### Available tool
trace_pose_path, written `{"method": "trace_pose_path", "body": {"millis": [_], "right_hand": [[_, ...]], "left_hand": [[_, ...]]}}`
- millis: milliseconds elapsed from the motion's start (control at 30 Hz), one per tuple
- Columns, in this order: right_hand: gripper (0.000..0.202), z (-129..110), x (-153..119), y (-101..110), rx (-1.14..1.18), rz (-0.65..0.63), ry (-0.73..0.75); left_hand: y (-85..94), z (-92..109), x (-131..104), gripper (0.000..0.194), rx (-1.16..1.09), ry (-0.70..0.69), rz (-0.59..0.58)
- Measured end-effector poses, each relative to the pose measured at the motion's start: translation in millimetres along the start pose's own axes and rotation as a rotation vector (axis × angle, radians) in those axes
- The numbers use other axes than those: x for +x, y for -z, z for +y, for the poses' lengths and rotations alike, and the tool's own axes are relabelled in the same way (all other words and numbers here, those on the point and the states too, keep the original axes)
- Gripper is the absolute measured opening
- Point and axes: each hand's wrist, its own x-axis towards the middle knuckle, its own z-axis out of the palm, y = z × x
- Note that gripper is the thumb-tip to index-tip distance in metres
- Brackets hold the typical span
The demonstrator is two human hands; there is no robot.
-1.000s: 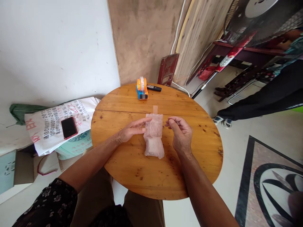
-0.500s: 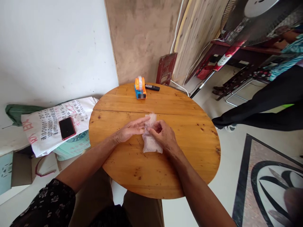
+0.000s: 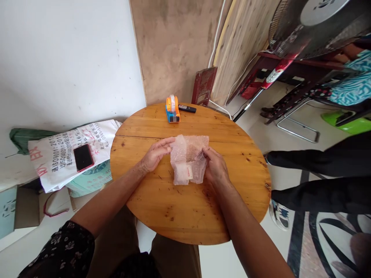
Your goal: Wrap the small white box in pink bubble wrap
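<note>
A translucent sheet of bubble wrap (image 3: pixel 198 143) lies partly unfolded near the middle of the round wooden table (image 3: pixel 174 216). On its lower part rests a small pale packet (image 3: pixel 188 170) with a reddish mark; flaps of wrap partly cover it, and its kind is unclear. My left hand (image 3: pixel 156 155) has its thumb and fingertips closed at the sheet's upper left edge. At the right edge, my right hand (image 3: pixel 216 165) pinches the wrap between thumb and fingers.
An orange and blue tape dispenser (image 3: pixel 173 110) and a black remote-like object (image 3: pixel 187 108) stand at the table's far side. A phone (image 3: pixel 83 157) lies on white sacks at left. A red chair (image 3: pixel 204 85), a fan (image 3: pixel 307 34) and a person's legs (image 3: pixel 319 170) are beyond.
The narrow folded bundle of wrap has been spread wider, and the pale packet now shows. My right hand has moved right with the edge. The person at right has shifted stance.
</note>
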Motion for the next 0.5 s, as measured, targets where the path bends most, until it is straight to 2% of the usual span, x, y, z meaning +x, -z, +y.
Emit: {"method": "trace_pose_path", "body": {"millis": [67,133,200,233,300,400,500], "right_hand": [[0.045,5,3,3,0.012,-0.015,0.018],[0.048,9,5,5,0.022,-0.019,0.020],[0.048,10,5,6,0.044,-0.014,-0.007],[0.047,9,4,6,0.060,-0.019,-0.036],[0.042,5,1,4,0.097,-0.054,-0.112],[0.038,-3,-7,-3,0.143,-0.115,-0.168],[0.038,-8,-13,-9,0.146,-0.192,-0.155]], "left_hand": [[-2.5,1,-1,0.053,0.113,-0.040,0.013],[-5.8,2,-5,0.054,0.337,-0.136,0.108],[-9.1,4,-9,0.044,0.587,-0.234,0.216],[-10.6,5,-12,0.037,0.676,-0.246,0.223],[-13.1,7,-15,0.032,0.757,-0.182,0.135],[-15.2,8,-18,0.037,0.781,-0.047,-0.012],[-15.2,6,-16,0.039,0.807,-0.055,-0.005]]}}
